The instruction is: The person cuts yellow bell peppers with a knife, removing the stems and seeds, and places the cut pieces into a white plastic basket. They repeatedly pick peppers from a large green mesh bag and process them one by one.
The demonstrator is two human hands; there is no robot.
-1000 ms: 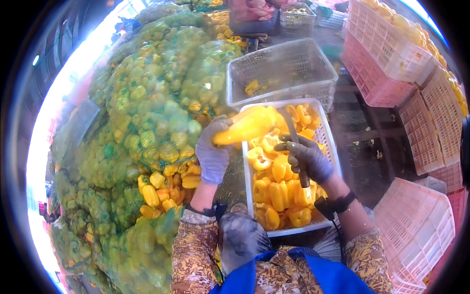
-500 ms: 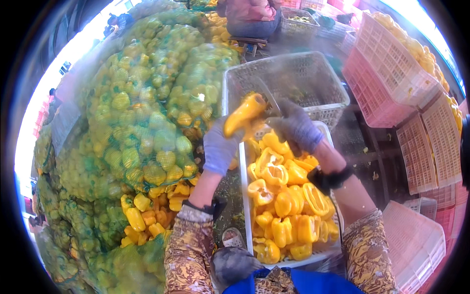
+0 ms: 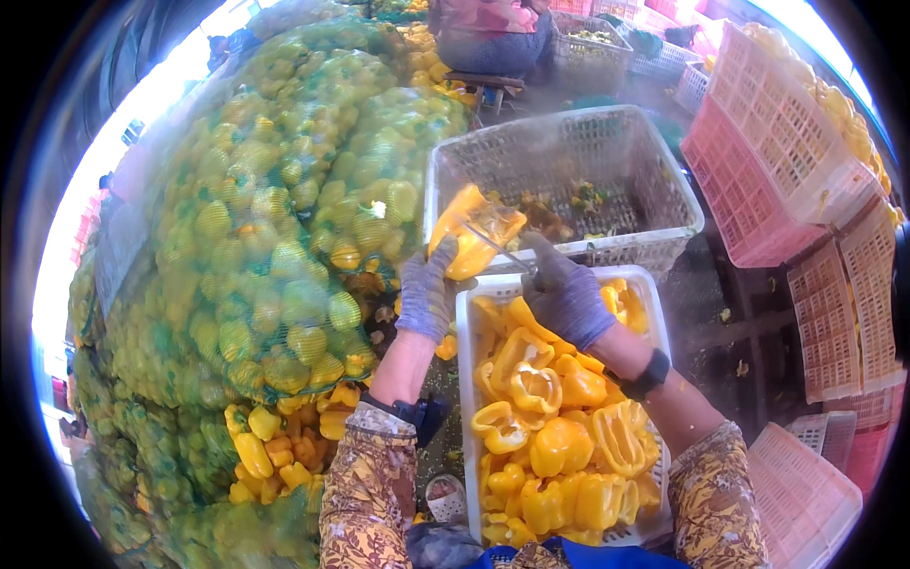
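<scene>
A yellow bell pepper (image 3: 456, 248) is gripped in my gloved left hand (image 3: 426, 296), held above the near edge of the far crate. My gloved right hand (image 3: 571, 296) is closed round a knife (image 3: 500, 250), whose thin blade reaches across to the pepper's opened side. Below my right hand stands a white crate (image 3: 466, 398) filled with cut, hollowed yellow peppers (image 3: 561, 446). Just beyond it, a greyish crate (image 3: 654, 248) has some pepper scraps (image 3: 590, 197) on its bottom. The knife's handle is mostly hidden inside my right hand.
Big green mesh sacks of peppers (image 3: 256, 218) are piled along the left, with loose yellow peppers (image 3: 275, 446) between them. Pink and white crates (image 3: 758, 161) are stacked on the right, some holding yellow peppers. A person (image 3: 488, 43) sits on a low stool at the back.
The pepper has turned, so its cut side now faces the knife. My right hand has come a little lower and nearer me. The view has shifted slightly, showing more scraps in the far crate.
</scene>
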